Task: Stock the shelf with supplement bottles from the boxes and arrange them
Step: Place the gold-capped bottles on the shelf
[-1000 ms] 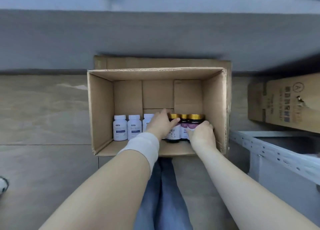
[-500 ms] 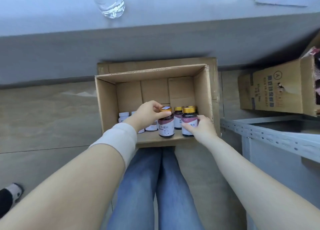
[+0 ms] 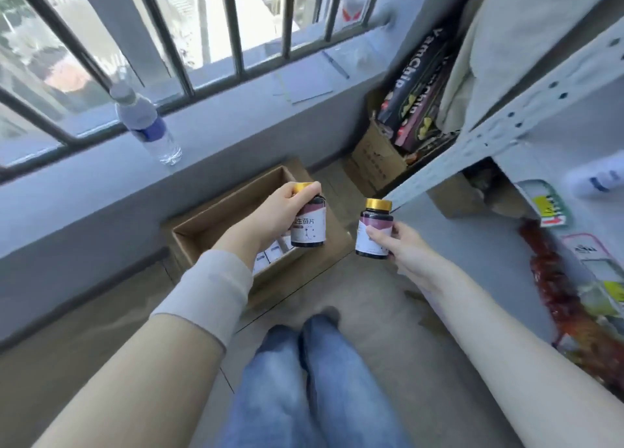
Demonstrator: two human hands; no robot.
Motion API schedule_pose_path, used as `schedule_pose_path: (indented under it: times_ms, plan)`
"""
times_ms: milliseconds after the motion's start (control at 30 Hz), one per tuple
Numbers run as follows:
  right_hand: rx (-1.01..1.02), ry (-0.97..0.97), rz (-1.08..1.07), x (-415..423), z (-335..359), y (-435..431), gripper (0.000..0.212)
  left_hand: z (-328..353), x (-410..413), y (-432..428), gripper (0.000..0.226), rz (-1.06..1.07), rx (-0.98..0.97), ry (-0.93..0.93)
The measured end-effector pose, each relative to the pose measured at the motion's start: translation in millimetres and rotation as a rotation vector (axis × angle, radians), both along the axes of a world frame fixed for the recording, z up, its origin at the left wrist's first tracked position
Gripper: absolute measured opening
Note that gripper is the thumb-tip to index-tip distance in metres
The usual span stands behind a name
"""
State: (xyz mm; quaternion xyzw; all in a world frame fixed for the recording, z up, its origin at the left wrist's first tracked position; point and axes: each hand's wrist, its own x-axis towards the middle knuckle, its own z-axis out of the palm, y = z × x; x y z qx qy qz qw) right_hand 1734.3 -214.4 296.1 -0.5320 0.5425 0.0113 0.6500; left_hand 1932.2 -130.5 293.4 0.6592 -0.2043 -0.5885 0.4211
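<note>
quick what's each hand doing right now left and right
Left hand: closed around a gold-capped dark supplement bottle.
Right hand: closed on a second gold-capped bottle.

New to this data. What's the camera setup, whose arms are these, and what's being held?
There is no robot here: one wide-angle camera on a person's head looks down at their own bare arms and blue-jeaned legs. The left hand grips a dark gold-capped supplement bottle from above by its cap. The right hand holds a matching second bottle by its side. Below sits the open brown cardboard box on the floor, with white bottles inside. The grey metal shelf stands to the right, and a clear plastic water bottle on the window ledge.
</note>
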Motion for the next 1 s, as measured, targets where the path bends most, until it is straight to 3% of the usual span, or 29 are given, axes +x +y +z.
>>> schedule_pose_path:
  times_ms: [133, 400, 500, 600, 833, 933, 1000]
  plan:
    - [-0.108, -0.063, -0.109, -54, 72, 1, 0.017, 66, -52, -30, 0.043, -0.233, -0.102, -0.03]
    - [-0.304, -0.166, -0.442, -189, 159, -14, 0.012, 149, -183, -113, 0.01, -0.479, -0.234, 0.147]
    - [-0.346, -0.19, -0.5, -245, 174, -28, 0.014, 173, -235, -146, 0.017, -0.62, -0.327, 0.101]
    - [-0.399, -0.207, -0.579, -297, 183, -48, 0.029, 193, -290, -179, 0.033, -0.699, -0.387, 0.011]
    - [-0.436, -0.207, -0.708, -380, 182, -103, 0.041, 204, -391, -259, 0.023, -0.777, -0.427, -0.102]
    - [-0.447, -0.19, -0.739, -397, 178, -132, 0.063, 197, -420, -301, 0.029, -0.816, -0.401, -0.163]
    - [-0.464, -0.151, -0.734, -404, 174, -148, 0.061, 192, -431, -328, 0.03, -0.835, -0.405, -0.168]
